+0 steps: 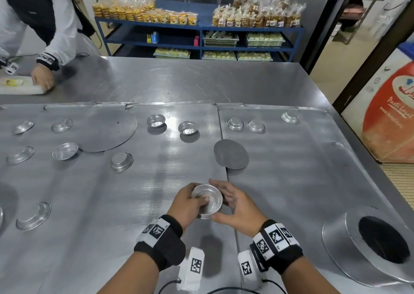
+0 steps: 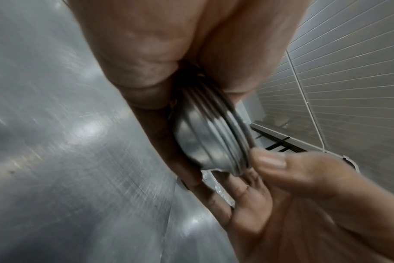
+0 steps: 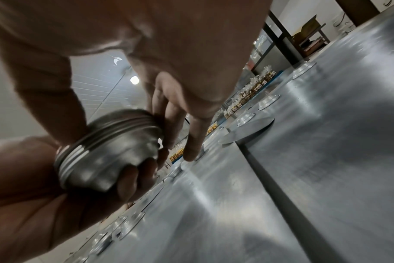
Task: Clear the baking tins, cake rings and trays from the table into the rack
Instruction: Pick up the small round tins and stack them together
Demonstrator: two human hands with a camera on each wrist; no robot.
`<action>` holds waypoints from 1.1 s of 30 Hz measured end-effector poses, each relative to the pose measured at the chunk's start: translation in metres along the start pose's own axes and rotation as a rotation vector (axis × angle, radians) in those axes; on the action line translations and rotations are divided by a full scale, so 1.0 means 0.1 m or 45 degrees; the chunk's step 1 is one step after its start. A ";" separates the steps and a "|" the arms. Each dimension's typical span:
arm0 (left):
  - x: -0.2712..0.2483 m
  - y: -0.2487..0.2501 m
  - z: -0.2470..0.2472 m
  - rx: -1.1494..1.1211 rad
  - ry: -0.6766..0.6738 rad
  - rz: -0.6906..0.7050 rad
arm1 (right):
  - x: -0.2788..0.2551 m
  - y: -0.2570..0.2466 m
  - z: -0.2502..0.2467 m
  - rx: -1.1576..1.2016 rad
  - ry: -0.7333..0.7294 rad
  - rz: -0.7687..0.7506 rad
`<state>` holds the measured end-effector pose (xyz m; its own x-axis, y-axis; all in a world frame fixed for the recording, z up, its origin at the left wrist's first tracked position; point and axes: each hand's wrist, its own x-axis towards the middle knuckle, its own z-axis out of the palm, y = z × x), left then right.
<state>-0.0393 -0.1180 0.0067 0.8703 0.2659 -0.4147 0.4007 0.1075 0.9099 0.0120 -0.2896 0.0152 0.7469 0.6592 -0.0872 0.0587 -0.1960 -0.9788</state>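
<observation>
Nesting small tart tins above the steel surface (image 1: 201,81). The left hand (image 1: 190,204) grips a nested stack of tart tins (image 1: 207,200), thumb laid inside the top cup and fingers curled beneath, as the right wrist view shows; the right hand (image 1: 235,208) cups the far rim with loosely bent fingers, thumb against the near edge, steadying more than gripping. To do this step well, the rims should probably be squared flush before the hold is loosened, since the left wrist view shows several rolled edges slightly staggered, and thin smooth cups may slip sideways. Loose tins, some upright (image 1: 187,127) and others inverted (image 1: 235,123), lie scattered over flat trays (image 1: 291,159), with round discs (image 1: 231,153) among them; no rack can be identified. Legible writing is scant: a red panel (image 1: 392,114) at right bears partly cut-off script too blurred to read; the wristbands carry only coded squares.
</observation>
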 end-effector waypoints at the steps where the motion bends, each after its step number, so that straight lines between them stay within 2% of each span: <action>1: 0.02 -0.01 0.00 0.010 0.010 0.000 | 0.03 0.02 -0.02 0.005 -0.021 0.009; 4: 0.09 -0.02 -0.02 0.029 0.037 0.000 | 0.16 0.12 -0.14 -0.074 -0.049 0.057; 8: 0.16 0.00 -0.03 0.027 0.070 -0.021 | 0.38 0.21 -0.38 -0.378 -0.043 0.181; 14: 0.32 0.09 -0.03 0.033 0.127 -0.017 | 0.95 0.37 -0.89 -0.801 0.122 0.278; 21: 0.56 0.17 0.04 0.002 0.171 -0.036 | 1.66 0.51 -1.54 -1.076 0.378 0.351; 25: 0.70 0.19 0.09 0.001 0.184 -0.052 | 2.10 0.61 -1.84 -1.393 0.316 0.415; 33: 0.94 0.18 0.13 0.006 0.208 -0.065 | 2.73 0.74 -2.28 -1.510 0.389 0.518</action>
<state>0.0533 -0.1038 -0.0164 0.7905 0.4127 -0.4525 0.4449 0.1207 0.8874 0.3713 -0.2892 -0.0394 0.9610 0.2391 -0.1388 0.2238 -0.9676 -0.1168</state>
